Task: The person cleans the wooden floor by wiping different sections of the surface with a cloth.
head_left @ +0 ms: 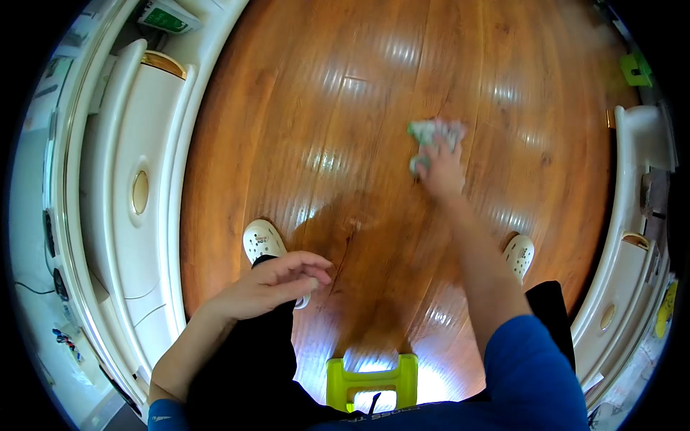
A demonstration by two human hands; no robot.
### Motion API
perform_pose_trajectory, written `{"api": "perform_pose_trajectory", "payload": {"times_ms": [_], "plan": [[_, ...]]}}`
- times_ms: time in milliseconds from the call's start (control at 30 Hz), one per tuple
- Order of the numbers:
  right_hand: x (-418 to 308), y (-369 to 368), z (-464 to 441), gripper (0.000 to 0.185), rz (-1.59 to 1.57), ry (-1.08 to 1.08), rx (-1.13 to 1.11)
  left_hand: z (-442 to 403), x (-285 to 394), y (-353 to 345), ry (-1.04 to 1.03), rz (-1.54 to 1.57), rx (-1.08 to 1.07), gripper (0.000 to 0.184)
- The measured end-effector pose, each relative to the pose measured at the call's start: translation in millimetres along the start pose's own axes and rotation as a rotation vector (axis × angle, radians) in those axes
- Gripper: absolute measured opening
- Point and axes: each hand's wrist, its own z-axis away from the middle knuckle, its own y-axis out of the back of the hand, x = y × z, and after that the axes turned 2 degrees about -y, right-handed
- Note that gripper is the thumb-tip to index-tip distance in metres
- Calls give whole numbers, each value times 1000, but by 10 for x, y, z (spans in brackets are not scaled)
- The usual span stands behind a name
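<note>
Though blur hides detail, right hand (440, 167) touches cloth (433, 131).

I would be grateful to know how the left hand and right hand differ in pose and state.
The right hand is on a cloth on the floor, while the left hand holds nothing. The right hand reaches well forward; the left hand hangs nearer the camera, loosely curled. Both are bare.

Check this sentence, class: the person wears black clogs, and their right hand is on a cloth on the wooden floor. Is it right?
No: the clogs are cream-white, not black, as the head view shows. The person's right hand is indeed on a cloth on the wooden floor.
</note>
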Motion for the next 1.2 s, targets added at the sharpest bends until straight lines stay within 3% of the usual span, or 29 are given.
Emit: {"api": "perform_pose_trajectory", "payload": {"times_ms": [100, 200, 300, 367, 433, 467, 567, 667, 767, 867, 967, 1067, 1100, 1133, 1200], "plan": [[-242, -84, 1065, 43, -49, 43, 3, -244, -132, -146, -138, -77, -120, 43], [-437, -44, 2281, 31, -222, 41, -90, -404, -170, -385, -126, -245, -202, 51], [-455, -42, 3117, 27, -230, -85, -370, -404, -200, -478, -34, -373, -377, 53], [-239, -164, 3060, 28, -229, -30, -344, -343, -223, -386, -25, -415, -422, 52], [-78, -171, 2722, 31, -193, 10, -244, -277, -311, -236, 93, -324, -306, 53], [-27, -110, 2323, 34, -163, -34, -46, -237, -352, -179, 15, -306, -239, 49], [262, 8, 1021, 37, -68, -86, 115, -188, -342, -119, 40, -207, -152, 47], [485, 170, -17, 32, -42, -171, 9, -236, -294, -131, 32, -159, -162, 45], [496, 318, -359, 33, 109, -174, -111, -272, -325, -123, 3, -96, -166, 44], [373, 34, 292, 40, 178, -96, 71, -292, -321, -116, -33, -82, -160, 43], [38, 13, 1416, 45, 148, -185, -30, -257, -376, -91, -34, -119, -165, 43], [-112, -108, 2721, 35, -52, -115, -150, -220, -373, -86, 15, -160, -182, 42], [-244, -62, 3083, 33, -50, -206, -219, -207, -369, -92, 47, -187, -187, 42], [-343, -22, 3264, 31, -49, -294, -287, -195, -385, -89, 50, -188, -190, 42], [-110, -110, 3096, 32, -126, -249, -228, -172, -405, -70, 68, -105, -179, 42]]}}
